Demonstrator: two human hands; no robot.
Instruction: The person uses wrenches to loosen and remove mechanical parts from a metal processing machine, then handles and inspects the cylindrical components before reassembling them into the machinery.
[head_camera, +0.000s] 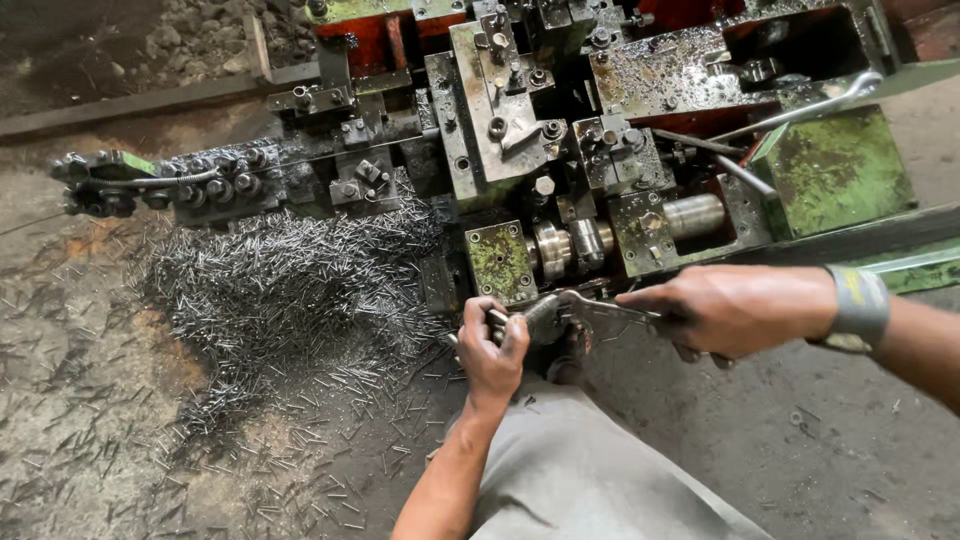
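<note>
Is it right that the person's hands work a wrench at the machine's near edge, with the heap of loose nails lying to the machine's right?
Not quite: the head view shows the nail heap left of the hands, not right. The left hand and right hand do hold the wrench at the machine.

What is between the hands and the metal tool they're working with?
Nothing visible. The right hand already grips the wrench by its handle, and the left hand is closed on a metal part at the wrench's head, right by the machine.

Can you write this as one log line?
left hand: grips metal part | right hand: holds wrench | nails: piled beside machine
</note>
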